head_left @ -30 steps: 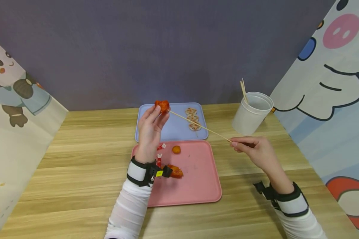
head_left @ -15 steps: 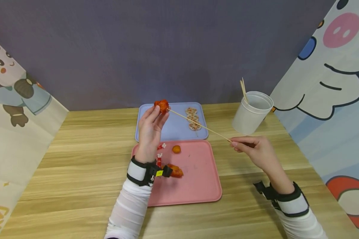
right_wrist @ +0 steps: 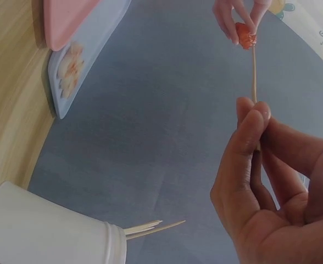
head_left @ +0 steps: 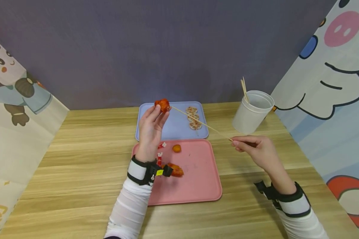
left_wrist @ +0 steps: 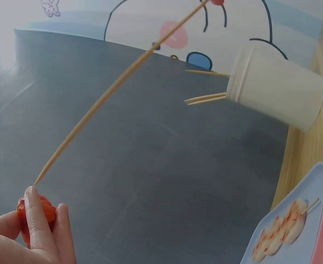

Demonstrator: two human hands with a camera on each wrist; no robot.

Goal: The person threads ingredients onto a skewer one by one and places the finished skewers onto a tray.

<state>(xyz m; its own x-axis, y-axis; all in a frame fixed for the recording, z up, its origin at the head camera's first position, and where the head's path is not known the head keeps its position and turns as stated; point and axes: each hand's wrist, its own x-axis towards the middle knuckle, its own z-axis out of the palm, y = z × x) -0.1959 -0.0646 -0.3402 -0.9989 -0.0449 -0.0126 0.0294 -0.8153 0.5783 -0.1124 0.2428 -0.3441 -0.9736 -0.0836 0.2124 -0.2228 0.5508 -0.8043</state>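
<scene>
My left hand (head_left: 151,127) pinches a red glazed chunk of food (head_left: 162,105), which looks like sauced chicken, between fingertips and thumb. It is held up above the blue tray (head_left: 176,131). My right hand (head_left: 255,147) pinches a bamboo skewer (head_left: 207,126) near one end, between thumb and index finger. The skewer slants up to the left, its far tip at the right side of the chunk. Whether the tip touches or enters the chunk I cannot tell. In the right wrist view, skewer (right_wrist: 254,74) and chunk (right_wrist: 245,36) are in line.
Skewered lotus root slices (head_left: 193,117) lie on the blue tray. The pink tray (head_left: 197,186) in front holds a small orange ball (head_left: 177,148), a glazed chicken wing (head_left: 176,170) and red-and-white pieces (head_left: 159,159), partly behind my left arm. A white cup (head_left: 252,113) with several skewers stands back right.
The skewer's far tip has shifted slightly up and right against the chunk. The chunk has turned a little in my left fingers. Both hands stay nearly in place.
</scene>
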